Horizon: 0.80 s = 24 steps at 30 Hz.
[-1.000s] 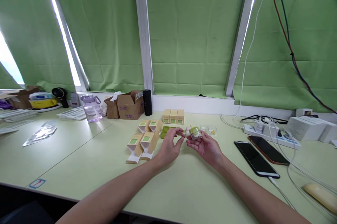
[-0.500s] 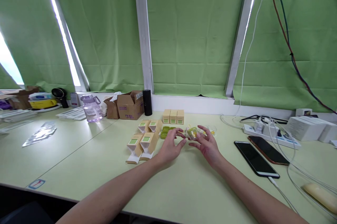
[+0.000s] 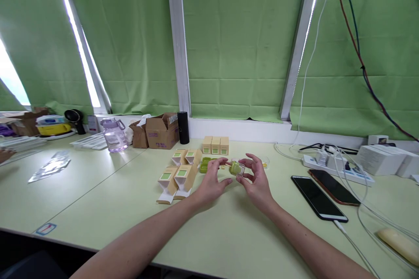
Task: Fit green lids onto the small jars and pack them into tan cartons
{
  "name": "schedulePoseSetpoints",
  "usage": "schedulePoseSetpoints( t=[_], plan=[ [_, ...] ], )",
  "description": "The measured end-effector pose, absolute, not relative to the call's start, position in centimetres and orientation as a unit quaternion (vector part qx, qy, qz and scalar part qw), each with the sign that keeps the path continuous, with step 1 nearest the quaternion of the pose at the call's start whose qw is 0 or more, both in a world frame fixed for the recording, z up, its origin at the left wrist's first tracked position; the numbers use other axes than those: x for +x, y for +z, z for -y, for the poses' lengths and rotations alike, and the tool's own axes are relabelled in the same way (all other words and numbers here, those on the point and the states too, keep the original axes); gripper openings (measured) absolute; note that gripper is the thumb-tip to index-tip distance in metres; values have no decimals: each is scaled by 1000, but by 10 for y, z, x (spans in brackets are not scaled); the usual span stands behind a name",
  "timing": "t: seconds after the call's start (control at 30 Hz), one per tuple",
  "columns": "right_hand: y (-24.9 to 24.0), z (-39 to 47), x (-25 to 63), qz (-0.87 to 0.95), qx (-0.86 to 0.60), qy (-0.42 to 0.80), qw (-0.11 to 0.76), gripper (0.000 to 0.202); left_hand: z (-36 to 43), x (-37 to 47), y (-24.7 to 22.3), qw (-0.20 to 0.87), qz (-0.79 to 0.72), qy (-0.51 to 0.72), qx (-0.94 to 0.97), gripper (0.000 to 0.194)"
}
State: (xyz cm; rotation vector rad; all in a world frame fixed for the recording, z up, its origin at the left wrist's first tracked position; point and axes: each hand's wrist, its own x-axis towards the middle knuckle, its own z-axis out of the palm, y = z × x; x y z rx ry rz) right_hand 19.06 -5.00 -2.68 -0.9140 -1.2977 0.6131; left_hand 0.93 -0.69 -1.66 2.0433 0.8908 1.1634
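Observation:
Pinched between the thumb and fingers of my right hand (image 3: 257,183) is a small green case with a clear plastic cover (image 3: 235,168), held just above the table. My left hand (image 3: 212,184) is beside it on the left, thumb and fingers apart, with no object visible in its grasp. Several green cases (image 3: 205,164) lie behind my left fingers, partly hidden. Left of that hand, several opened tan cartons (image 3: 182,175) with green squares lie with their white flaps spread. Three closed tan cartons (image 3: 215,146) stand in a row farther back.
A clear plastic piece with yellow inside (image 3: 265,163) lies beyond my right hand. To the right are two phones (image 3: 319,198), cables and a power strip (image 3: 338,170). A black cylinder (image 3: 183,127), cardboard box (image 3: 162,131) and water bottle (image 3: 114,135) stand behind. Another person's hand (image 3: 5,154) shows at far left.
The green case has turned and shifted slightly left in my right hand, whose fingers have changed their hold. Another person's hand has come in at the left edge.

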Motion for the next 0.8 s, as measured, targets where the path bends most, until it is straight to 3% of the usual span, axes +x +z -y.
schedulePoseSetpoints(
  t=[0.47, 0.8],
  plan=[
    [-34, 48, 192, 612, -352, 380, 598, 71, 5, 7, -15, 256, -289, 433, 814, 47],
    [-38, 41, 203, 603, -460, 247, 603, 67, 2, 3, -17, 226, -335, 396, 824, 40]
  ],
)
